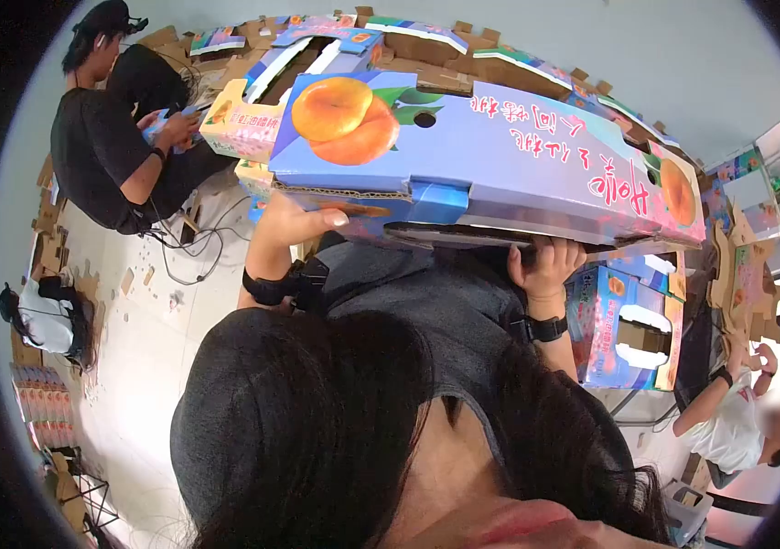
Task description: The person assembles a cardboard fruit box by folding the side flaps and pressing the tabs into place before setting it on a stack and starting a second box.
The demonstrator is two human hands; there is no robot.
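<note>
A long blue and pink printed carton [490,156] with peach pictures spans the upper middle of the view. My left hand [294,224] grips its lower edge at the image left, thumb visible along the cardboard, other fingers hidden beneath. At the lower edge further right, my right hand [550,267] has its fingers curled up against the carton by a long dark opening. Another blue box [602,352] with a white handle slot stands below the carton's right part. Behind the carton's left end is a yellow and pink box [243,119].
A person in black [102,137] sits at the left holding a blue piece. Another person [47,316] is further off at the far left. A person in white [728,421] is at the right. Flattened cartons [417,46] line the back; cables [193,265] lie on the floor.
</note>
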